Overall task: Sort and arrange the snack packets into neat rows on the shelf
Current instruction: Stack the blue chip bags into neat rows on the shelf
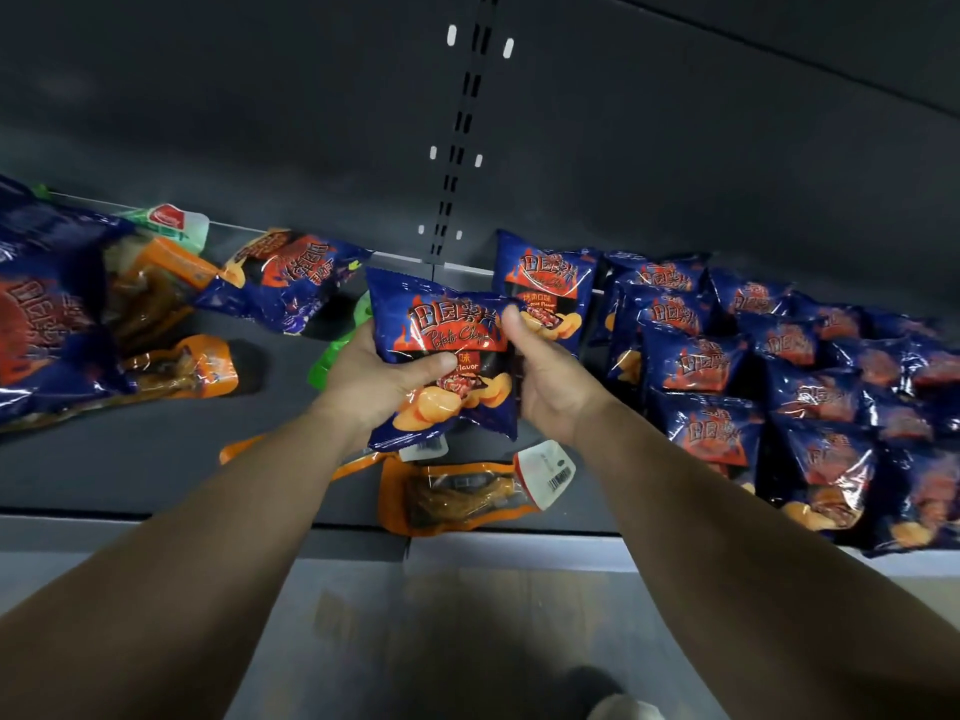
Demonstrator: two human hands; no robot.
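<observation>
Both hands gripped one glossy, puffed blue chip packet (441, 356) above the dark matte shelf (156, 459): left hand (374, 376) fingers curled round its left edge, right hand (550, 371) pinching its right. Crinkly matching packets (727, 366) lay in overlapping rows at right.

Both bare forearms reach forward. The left hand (382, 379) and right hand (550, 374) each grip one chip packet (441, 356) between them, thumbs on its front.
</observation>
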